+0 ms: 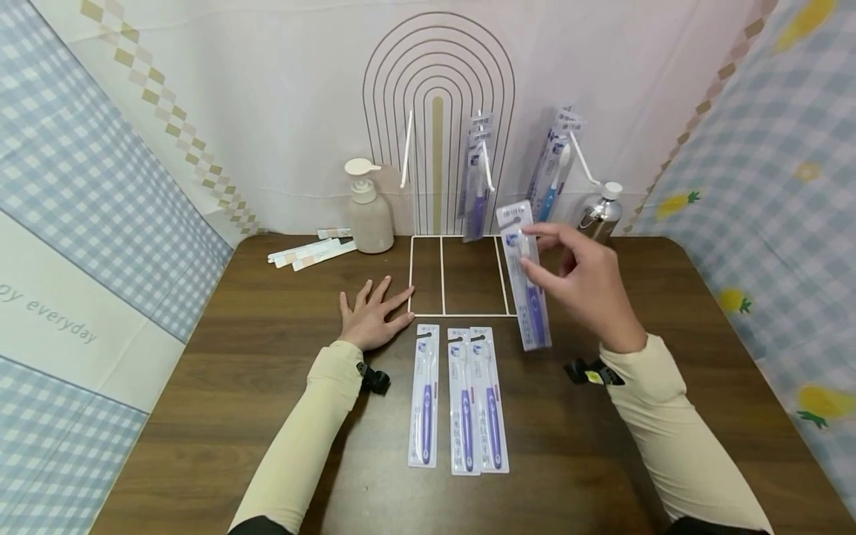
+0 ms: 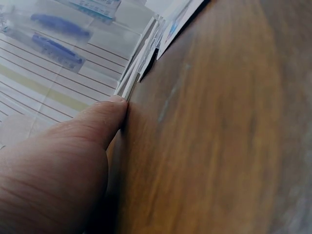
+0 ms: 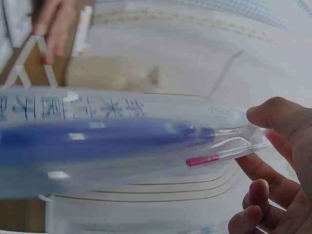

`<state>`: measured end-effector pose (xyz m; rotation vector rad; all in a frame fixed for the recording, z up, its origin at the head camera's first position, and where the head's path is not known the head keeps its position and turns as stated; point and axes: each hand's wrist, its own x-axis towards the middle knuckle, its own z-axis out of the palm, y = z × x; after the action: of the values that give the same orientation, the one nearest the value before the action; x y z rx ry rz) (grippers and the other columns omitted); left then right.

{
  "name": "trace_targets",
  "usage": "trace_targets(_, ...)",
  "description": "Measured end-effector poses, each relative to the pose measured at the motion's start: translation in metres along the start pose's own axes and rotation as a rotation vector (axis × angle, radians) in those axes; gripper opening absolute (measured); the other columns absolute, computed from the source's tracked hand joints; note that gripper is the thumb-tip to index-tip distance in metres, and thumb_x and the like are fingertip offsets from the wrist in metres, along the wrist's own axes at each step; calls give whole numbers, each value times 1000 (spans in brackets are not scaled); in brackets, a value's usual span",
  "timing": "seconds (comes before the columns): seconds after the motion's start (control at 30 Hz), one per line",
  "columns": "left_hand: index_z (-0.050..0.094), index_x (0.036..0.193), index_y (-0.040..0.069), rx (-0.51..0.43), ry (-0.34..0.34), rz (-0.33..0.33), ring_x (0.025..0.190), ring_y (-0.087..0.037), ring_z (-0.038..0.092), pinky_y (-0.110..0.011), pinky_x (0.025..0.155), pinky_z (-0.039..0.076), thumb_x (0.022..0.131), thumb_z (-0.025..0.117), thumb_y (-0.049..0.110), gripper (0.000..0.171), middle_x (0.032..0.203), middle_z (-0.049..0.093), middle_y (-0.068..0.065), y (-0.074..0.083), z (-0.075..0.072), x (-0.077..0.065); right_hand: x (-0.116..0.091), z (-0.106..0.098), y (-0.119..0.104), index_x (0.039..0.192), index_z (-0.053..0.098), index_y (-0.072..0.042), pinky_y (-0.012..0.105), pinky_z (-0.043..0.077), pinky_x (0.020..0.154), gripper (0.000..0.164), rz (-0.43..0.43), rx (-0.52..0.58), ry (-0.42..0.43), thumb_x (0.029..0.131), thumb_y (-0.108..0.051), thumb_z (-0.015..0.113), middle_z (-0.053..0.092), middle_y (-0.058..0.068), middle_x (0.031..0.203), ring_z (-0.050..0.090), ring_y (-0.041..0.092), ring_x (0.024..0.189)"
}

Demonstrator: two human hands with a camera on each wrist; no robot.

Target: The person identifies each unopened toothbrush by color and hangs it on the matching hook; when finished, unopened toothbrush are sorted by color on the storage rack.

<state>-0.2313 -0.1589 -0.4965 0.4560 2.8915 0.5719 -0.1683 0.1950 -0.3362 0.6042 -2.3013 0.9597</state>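
Between thumb and fingers my right hand (image 1: 580,271) pinches a packaged purple toothbrush (image 1: 524,275) by its upper part, held tilted above the table. In the right wrist view the blister pack (image 3: 122,141) stretches leftward from the fingertips. My left hand (image 1: 376,316) lies with spread fingers on the table, touching the left edge of a white wire rack (image 1: 461,315). Three more packaged toothbrushes lie in front of the rack: one alone (image 1: 424,397) and two overlapping, one (image 1: 463,405) beside the other (image 1: 491,401).
Packaged purple toothbrushes (image 1: 477,186) hang on the middle hook, blue ones (image 1: 551,174) on the right hook. The left hook (image 1: 406,148) carries nothing. A pump bottle (image 1: 371,219) and thin white packets (image 1: 310,253) stand left; a metallic bottle (image 1: 600,215) stands right, behind my right hand.
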Motion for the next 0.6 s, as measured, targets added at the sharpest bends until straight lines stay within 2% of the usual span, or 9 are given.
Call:
trace_targets(0.23,34,164,50,1,0,-1,162,-38,3,-75,117,-15,105,46,68,63,178,11,0,0,-1,-1,35,-5,-17,131,75,-18,21,35,51,44,-51,-12,25,90,-6,84,75,7,102,43,11,51)
trace_targets(0.43,34,164,50,-7,6,11,162,-38,2,-74,116,-17,104,47,68,64,178,11,-1,-5,5,2,46,0,-17,131,75,-16,24,34,51,41,-56,-47,11,91,-7,83,74,9,102,41,13,51)
trace_targets(0.6,33,164,51,-5,3,6,162,-37,1,-73,116,-18,104,46,69,64,178,9,1,-5,6,3,52,6,-8,131,75,-16,23,37,52,40,-30,-48,4,92,-8,82,76,11,105,47,16,52)
